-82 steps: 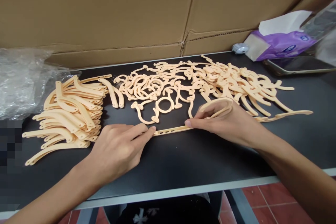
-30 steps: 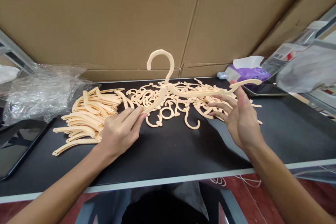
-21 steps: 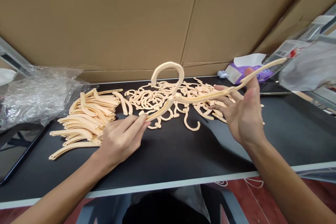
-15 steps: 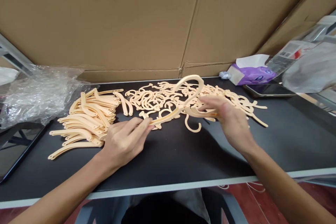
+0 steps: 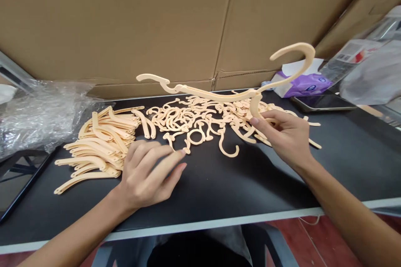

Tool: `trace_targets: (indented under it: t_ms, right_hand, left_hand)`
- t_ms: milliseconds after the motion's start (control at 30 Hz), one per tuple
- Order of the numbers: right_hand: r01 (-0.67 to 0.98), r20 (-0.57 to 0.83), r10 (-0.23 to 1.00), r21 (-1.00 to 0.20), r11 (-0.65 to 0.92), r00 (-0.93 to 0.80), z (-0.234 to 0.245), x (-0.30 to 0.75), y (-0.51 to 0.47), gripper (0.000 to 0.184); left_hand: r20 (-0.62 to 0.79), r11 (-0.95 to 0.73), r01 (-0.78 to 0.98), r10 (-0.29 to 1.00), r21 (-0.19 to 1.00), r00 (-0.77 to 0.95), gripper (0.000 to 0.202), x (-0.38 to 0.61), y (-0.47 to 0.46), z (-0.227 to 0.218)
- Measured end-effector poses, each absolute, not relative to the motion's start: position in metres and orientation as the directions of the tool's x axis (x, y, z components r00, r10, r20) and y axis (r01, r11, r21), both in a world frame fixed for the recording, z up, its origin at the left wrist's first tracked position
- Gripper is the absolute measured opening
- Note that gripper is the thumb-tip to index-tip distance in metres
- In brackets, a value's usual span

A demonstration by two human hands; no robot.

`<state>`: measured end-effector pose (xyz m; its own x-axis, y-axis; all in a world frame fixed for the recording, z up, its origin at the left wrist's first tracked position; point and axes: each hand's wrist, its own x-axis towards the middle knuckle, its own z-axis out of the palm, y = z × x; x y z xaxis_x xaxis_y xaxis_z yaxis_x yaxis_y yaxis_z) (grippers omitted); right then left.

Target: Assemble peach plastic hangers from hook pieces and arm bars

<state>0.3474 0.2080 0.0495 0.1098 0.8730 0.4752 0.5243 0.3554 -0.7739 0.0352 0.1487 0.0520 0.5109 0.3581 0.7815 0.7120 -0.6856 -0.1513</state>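
Note:
My right hand (image 5: 286, 135) pinches one arm of an assembled peach plastic hanger (image 5: 219, 93) and holds it in the air above the table. Its hook points up to the right and its other arm reaches left. My left hand (image 5: 147, 175) rests on the black table (image 5: 219, 192) with fingers loosely spread and nothing in them. A heap of loose peach hooks (image 5: 200, 119) lies behind both hands. A stack of curved hanger arms (image 5: 100, 142) lies to the left of my left hand.
A cardboard wall (image 5: 156, 21) stands behind the table. Crumpled clear plastic (image 5: 37, 112) lies at the far left. A purple tissue pack (image 5: 300, 83), a phone (image 5: 322, 102) and a clear bag (image 5: 369, 71) sit at the right.
The hanger, held flat on the table and then lifted by both hands, has been let go by my left hand. My right hand alone has swung it up, hook now to the right.

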Motion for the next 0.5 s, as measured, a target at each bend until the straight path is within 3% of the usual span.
trace_targets:
  t_ms: [67,167,267,367,433,500]
  right_hand:
    - [0.499,0.467,0.877,-0.789,0.358,0.11,0.05,0.347,0.208,0.021]
    - [0.474,0.444,0.895,-0.799,0.369,0.052,0.051,0.345,0.205,0.023]
    - [0.494,0.431,0.902,-0.786,0.372,0.006,0.05,0.343,0.203,0.025]
    - [0.543,0.413,0.906,-0.743,0.392,-0.089,0.046,0.341,0.2,0.023]
    - [0.558,0.403,0.895,-0.706,0.436,-0.189,0.045,0.339,0.199,0.021]
    - [0.554,0.396,0.874,-0.677,0.485,-0.281,0.044,0.335,0.197,0.021]
  left_hand:
    - [0.742,-0.667,0.741,0.535,0.077,0.404,0.042,0.036,0.153,0.048]
    - [0.623,-0.469,0.739,0.778,0.484,0.086,0.049,0.033,0.162,0.045]
    - [0.513,-0.374,0.57,0.852,0.732,-0.099,0.061,0.029,0.168,0.047]
    - [0.575,-0.447,0.588,0.817,0.674,-0.039,0.07,0.03,0.166,0.051]
    - [0.636,-0.541,0.706,0.754,0.457,0.167,0.067,0.034,0.162,0.051]
    - [0.579,-0.63,0.748,0.696,0.209,0.424,0.059,0.039,0.158,0.048]
